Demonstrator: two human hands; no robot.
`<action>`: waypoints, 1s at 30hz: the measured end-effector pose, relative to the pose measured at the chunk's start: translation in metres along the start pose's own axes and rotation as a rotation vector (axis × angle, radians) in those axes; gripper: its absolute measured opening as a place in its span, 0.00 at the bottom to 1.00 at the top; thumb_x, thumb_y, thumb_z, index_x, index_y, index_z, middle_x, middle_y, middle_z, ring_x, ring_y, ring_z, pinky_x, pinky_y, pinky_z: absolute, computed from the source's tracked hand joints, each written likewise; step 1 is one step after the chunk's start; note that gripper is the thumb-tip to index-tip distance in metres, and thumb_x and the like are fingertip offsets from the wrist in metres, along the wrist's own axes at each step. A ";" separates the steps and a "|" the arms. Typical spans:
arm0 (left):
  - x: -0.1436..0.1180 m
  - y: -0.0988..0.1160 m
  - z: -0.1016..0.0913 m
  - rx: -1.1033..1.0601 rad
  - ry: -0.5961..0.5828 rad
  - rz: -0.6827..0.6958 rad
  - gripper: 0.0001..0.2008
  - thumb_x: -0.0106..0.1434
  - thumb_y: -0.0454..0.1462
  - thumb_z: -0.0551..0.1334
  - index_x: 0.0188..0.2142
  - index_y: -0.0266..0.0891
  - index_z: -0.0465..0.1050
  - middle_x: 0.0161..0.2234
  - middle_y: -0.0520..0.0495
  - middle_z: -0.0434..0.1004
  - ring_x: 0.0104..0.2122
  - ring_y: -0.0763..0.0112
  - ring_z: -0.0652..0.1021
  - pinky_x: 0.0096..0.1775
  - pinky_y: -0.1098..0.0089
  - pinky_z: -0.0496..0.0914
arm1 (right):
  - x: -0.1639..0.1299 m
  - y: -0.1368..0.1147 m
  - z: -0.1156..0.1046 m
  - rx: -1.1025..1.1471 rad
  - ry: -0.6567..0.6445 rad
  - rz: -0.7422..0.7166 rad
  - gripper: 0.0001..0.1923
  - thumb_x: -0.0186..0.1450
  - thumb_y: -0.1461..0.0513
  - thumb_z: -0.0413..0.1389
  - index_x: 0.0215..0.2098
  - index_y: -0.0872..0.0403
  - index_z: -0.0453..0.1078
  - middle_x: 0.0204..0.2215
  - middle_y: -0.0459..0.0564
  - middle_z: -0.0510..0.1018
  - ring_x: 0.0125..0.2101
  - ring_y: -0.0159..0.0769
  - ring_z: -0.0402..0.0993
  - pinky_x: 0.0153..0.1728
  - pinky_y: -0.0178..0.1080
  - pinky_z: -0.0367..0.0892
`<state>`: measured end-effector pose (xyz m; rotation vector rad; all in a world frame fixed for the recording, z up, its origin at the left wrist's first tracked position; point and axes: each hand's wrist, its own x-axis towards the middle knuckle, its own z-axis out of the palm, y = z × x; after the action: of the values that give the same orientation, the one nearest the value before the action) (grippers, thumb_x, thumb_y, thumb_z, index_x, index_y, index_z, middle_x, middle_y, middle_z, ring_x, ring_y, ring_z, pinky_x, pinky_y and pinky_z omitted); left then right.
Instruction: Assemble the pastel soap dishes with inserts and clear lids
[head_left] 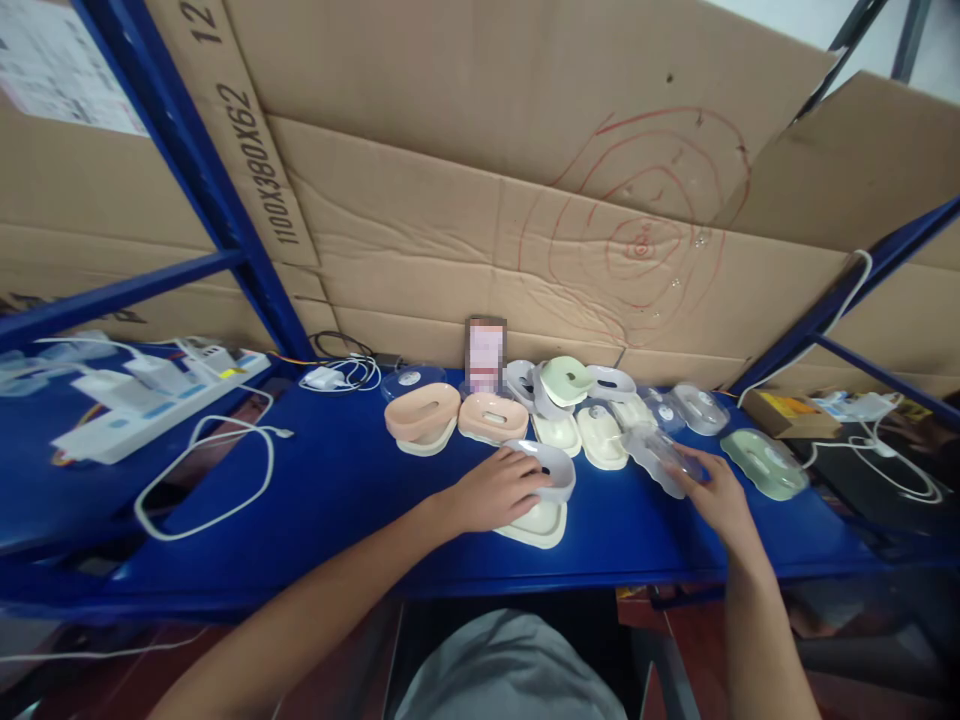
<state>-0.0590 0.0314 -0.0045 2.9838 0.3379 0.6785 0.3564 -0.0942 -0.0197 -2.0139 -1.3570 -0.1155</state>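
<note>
My left hand (504, 488) is closed on the near side of a pale lavender oval dish (561, 475) with a slot in its floor, which looks like a soap dish part. That dish overlaps a cream oval tray (541, 525) nearer the front edge. On the right, my right hand (716, 490) grips a clear plastic lid (660, 458) between thumb and fingers, tilted near the blue shelf; its fingertips are partly blurred. Just beyond my hands lie a peach slotted dish (493, 417) and a cream tray (602, 440). A green dish under a clear cover (765, 465) lies right of my right hand.
A phone (486, 355) leans on the cardboard (420, 240) behind. Near it are another peach dish (422, 412), a light green dish (566, 380) and clear lids (701, 408). White cables (206, 530) and a power strip (161, 405) lie left. Blue posts (225, 220) frame the shelf.
</note>
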 end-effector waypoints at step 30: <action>-0.003 -0.002 0.003 0.037 0.020 0.033 0.11 0.76 0.38 0.61 0.55 0.40 0.75 0.49 0.43 0.80 0.50 0.58 0.79 0.54 0.60 0.66 | -0.028 -0.067 0.035 -0.383 0.191 -0.060 0.35 0.77 0.37 0.43 0.42 0.54 0.79 0.29 0.59 0.83 0.28 0.44 0.78 0.34 0.41 0.61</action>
<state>-0.0603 0.0323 -0.0090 3.0264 0.3060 0.7133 0.2771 -0.0814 -0.0254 -2.2018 -1.3492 -0.6205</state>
